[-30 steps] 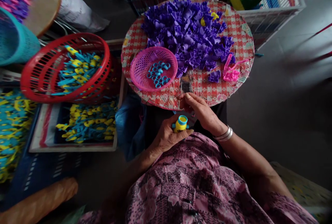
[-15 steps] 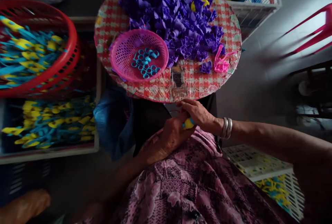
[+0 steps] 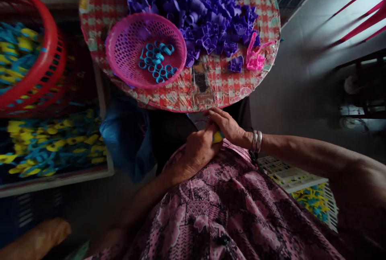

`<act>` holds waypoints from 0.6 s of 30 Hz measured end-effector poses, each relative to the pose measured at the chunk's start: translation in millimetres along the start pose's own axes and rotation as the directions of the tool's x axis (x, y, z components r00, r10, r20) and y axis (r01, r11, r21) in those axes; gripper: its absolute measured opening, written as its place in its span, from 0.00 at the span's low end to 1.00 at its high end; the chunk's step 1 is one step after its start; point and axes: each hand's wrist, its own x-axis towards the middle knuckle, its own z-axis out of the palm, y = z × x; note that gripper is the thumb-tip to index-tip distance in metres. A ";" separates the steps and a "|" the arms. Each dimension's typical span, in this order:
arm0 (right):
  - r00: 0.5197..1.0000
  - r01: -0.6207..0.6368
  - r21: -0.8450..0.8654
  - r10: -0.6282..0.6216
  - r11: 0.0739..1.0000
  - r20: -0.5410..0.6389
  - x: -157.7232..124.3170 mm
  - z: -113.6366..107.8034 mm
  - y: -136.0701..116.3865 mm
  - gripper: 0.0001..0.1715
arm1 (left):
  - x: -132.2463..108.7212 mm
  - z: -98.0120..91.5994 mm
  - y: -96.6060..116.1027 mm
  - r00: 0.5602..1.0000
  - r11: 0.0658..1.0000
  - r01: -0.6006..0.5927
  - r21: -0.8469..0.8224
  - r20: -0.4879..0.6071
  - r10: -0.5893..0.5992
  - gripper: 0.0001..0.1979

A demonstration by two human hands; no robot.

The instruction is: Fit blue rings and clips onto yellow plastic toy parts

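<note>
Over my lap, just in front of the round table's near edge, my left hand (image 3: 199, 149) is closed around a small yellow-and-blue plastic piece (image 3: 217, 136). Part of the piece shows between the two hands; the rest is hidden by fingers. My right hand (image 3: 228, 126), with two silver bangles at its wrist, presses against the piece from the other side, its bent fingers reaching over my left hand. Its fingertips are partly hidden. On the table, closest to the hands, stands a pink mesh basket (image 3: 116, 57) with several small blue rings (image 3: 159, 65) inside.
A heap of purple plastic parts (image 3: 208, 23) covers much of the checked table (image 3: 177, 100). A pink piece (image 3: 255, 61) lies at its right. Left are a red basket (image 3: 54, 51) and a crate (image 3: 110, 163) of yellow-and-blue pieces. A white crate (image 3: 304, 177) stands low right.
The view has shifted, so the table and baskets appear higher and further left. Both hands remain together on the yellow-and-blue piece, with only slight finger movement.
</note>
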 end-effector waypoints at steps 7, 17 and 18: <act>0.971 -0.225 0.558 0.228 0.798 0.066 12.1 0.5 -49.0 0.38 | 8.6 -39.2 8.0 0.997 0.859 0.013 -0.512 -0.061 -0.051 0.13; 0.972 -0.203 0.663 0.232 0.720 0.045 4.6 16.8 -24.3 0.37 | 9.0 -43.0 15.4 0.994 0.803 0.035 -0.595 -0.060 -0.088 0.13; 0.973 -0.193 0.667 0.228 0.720 0.035 4.4 17.6 -23.4 0.37 | 9.5 -42.5 16.1 0.994 0.805 0.032 -0.592 -0.064 -0.086 0.13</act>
